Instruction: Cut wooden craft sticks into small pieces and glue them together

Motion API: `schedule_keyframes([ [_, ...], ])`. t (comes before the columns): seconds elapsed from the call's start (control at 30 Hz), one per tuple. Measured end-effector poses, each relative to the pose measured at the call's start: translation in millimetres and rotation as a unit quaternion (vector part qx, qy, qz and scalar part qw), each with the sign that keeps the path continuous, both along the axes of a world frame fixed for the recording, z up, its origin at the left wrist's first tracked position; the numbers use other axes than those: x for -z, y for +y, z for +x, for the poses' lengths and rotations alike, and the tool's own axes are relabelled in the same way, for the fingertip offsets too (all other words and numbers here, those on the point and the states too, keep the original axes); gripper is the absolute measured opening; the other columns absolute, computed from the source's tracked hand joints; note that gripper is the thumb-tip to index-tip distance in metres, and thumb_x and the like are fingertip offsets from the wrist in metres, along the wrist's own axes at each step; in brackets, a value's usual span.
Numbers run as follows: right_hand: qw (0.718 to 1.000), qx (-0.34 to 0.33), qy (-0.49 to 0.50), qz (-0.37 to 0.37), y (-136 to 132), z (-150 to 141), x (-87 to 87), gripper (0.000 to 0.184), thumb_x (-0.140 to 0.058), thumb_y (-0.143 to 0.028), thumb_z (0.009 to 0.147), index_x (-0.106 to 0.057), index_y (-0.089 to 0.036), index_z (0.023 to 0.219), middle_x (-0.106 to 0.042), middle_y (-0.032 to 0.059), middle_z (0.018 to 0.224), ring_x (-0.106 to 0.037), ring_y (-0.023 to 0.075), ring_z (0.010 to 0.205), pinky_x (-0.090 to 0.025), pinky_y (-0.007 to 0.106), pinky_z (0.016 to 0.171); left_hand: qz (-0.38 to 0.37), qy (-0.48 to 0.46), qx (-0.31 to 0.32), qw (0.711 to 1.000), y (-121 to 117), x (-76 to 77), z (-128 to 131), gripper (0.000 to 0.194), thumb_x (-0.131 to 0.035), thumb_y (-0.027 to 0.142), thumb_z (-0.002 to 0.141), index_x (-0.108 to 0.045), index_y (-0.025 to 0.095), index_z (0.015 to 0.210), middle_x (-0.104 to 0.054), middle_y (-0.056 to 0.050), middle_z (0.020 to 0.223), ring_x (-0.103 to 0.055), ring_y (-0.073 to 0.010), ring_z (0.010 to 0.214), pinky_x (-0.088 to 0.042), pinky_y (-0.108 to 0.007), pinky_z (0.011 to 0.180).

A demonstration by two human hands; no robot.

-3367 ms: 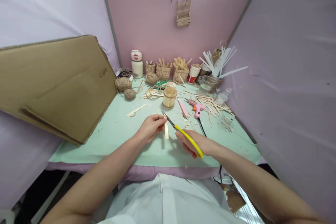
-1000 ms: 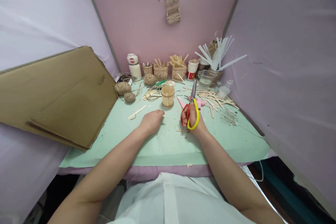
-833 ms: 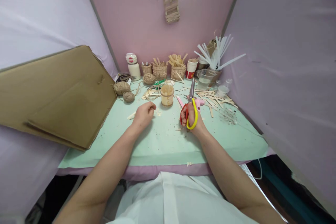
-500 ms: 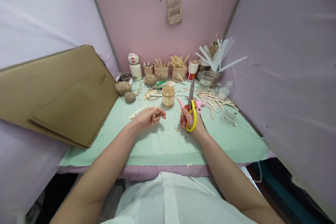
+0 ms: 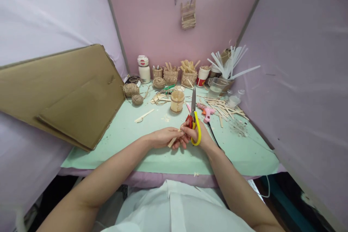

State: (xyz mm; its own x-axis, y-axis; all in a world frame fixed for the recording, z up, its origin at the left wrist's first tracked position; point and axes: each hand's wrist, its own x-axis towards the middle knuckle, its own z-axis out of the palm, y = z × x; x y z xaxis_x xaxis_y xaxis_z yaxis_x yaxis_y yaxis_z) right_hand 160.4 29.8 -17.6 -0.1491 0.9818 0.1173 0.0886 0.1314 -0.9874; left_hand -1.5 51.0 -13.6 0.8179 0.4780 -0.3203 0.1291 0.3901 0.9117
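My left hand (image 5: pixel 165 137) is closed on a short, flat wooden stick (image 5: pixel 172 142), low over the front of the table. Right against it, my right hand (image 5: pixel 194 133) grips a pair of scissors (image 5: pixel 196 130) with yellow and red handles, blades pointing up and away from me. The fingertips of both hands meet around the stick, so its far end is partly hidden. Beyond the hands stands a small round wooden cup (image 5: pixel 177 102). A pink glue gun (image 5: pixel 208 113) lies just right of the scissors, its black cord running toward me.
Loose sticks (image 5: pixel 225 108) are heaped at the right, and twine balls (image 5: pixel 131 90) sit at the left. Baskets of sticks (image 5: pixel 189 77) and a white bottle (image 5: pixel 144 69) line the back. A large cardboard sheet (image 5: pixel 67 94) leans at the left.
My left hand has moved right and toward me, and now holds a wooden stick beside my right hand. The scissors have come slightly nearer. The view has shifted a little.
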Motion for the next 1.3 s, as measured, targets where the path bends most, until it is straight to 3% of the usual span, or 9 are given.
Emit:
schedule_keyframes([
  [0.1, 0.999, 0.036, -0.012, -0.017, 1, 4, 1.8, 0.023, -0.063, -0.029, 0.068, -0.042, -0.020, 0.071, -0.055, -0.0049, 0.057, -0.045, 0.0080, 0.038, -0.037, 0.021, 0.037, 0.010, 0.002, -0.032, 0.999, 1, -0.4, -1, 0.038, -0.061, 0.047, 0.074, -0.064, 0.011, 0.087, -0.066, -0.010, 0.083, -0.057, -0.0135, 0.069, -0.042, -0.028, 0.066],
  [0.17, 0.998, 0.054, -0.018, -0.022, -1, 7, 1.0, 0.024, -0.063, -0.031, 0.067, -0.042, -0.020, 0.071, -0.052, -0.0057, 0.054, -0.044, 0.0084, 0.036, -0.037, 0.021, 0.035, 0.058, -0.004, -0.079, 0.995, 2, -2.0, -2, 0.035, -0.064, 0.045, 0.072, -0.063, 0.013, 0.088, -0.065, -0.008, 0.086, -0.058, -0.0138, 0.075, -0.042, -0.027, 0.070],
  [0.3, 0.997, 0.076, -0.026, -0.020, -7, 6, -4.3, 0.027, -0.064, -0.035, 0.068, -0.042, -0.021, 0.073, -0.052, -0.0055, 0.055, -0.043, 0.0085, 0.036, -0.036, 0.021, 0.034, 0.179, 0.011, -0.132, 0.975, 5, -4.3, -3, 0.031, -0.068, 0.041, 0.069, -0.063, 0.013, 0.081, -0.061, -0.001, 0.071, -0.051, -0.0096, 0.063, -0.036, -0.021, 0.057],
  [0.43, 0.994, 0.089, -0.063, -0.011, -15, 6, -11.1, 0.029, -0.060, -0.043, 0.073, -0.042, -0.020, 0.077, -0.049, -0.0060, 0.054, -0.042, 0.0084, 0.037, -0.034, 0.020, 0.035, 0.189, 0.023, -0.158, 0.969, 7, -5.1, -4, 0.032, -0.067, 0.043, 0.068, -0.062, 0.013, 0.077, -0.054, 0.002, 0.061, -0.044, -0.0072, 0.052, -0.030, -0.020, 0.048],
  [0.5, 0.992, 0.076, -0.099, -0.029, -21, 12, -15.9, 0.030, -0.053, -0.048, 0.078, -0.043, -0.020, 0.079, -0.049, -0.0054, 0.054, -0.041, 0.0084, 0.038, -0.034, 0.020, 0.036, 0.178, 0.017, -0.192, 0.965, 7, -6.6, -5, 0.031, -0.068, 0.042, 0.067, -0.061, 0.014, 0.077, -0.056, 0.001, 0.063, -0.045, -0.0072, 0.052, -0.031, -0.020, 0.048],
  [0.6, 0.983, -0.009, -0.172, -0.069, -35, 24, -24.3, 0.037, -0.039, -0.055, 0.085, -0.044, -0.019, 0.079, -0.051, -0.0036, 0.057, -0.041, 0.0081, 0.038, -0.036, 0.021, 0.038, 0.156, -0.004, -0.224, 0.962, 8, -9.8, -7, 0.030, -0.070, 0.039, 0.064, -0.061, 0.014, 0.078, -0.058, 0.001, 0.065, -0.048, -0.0074, 0.053, -0.033, -0.019, 0.048],
  [0.87, 0.955, -0.109, -0.235, -0.145, -72, 30, -24.1, 0.046, -0.030, -0.063, 0.086, -0.042, -0.019, 0.089, -0.053, -0.0015, 0.071, -0.047, 0.0086, 0.045, -0.040, 0.021, 0.041, 0.162, -0.029, -0.218, 0.962, 6, -9.8, -7, 0.028, -0.069, 0.035, 0.065, -0.060, 0.014, 0.082, -0.057, 0.002, 0.065, -0.048, -0.0071, 0.051, -0.034, -0.019, 0.046],
  [1.3, 0.964, -0.110, -0.202, -0.136, -73, 21, -13.4, 0.040, -0.036, -0.060, 0.086, -0.042, -0.020, 0.087, -0.051, -0.0041, 0.065, -0.046, 0.0085, 0.039, -0.038, 0.021, 0.037, 0.177, -0.028, -0.203, 0.963, 4, -8.1, -6, 0.028, -0.066, 0.034, 0.067, -0.059, 0.015, 0.087, -0.057, 0.001, 0.069, -0.049, -0.0081, 0.055, -0.037, -0.019, 0.049],
])
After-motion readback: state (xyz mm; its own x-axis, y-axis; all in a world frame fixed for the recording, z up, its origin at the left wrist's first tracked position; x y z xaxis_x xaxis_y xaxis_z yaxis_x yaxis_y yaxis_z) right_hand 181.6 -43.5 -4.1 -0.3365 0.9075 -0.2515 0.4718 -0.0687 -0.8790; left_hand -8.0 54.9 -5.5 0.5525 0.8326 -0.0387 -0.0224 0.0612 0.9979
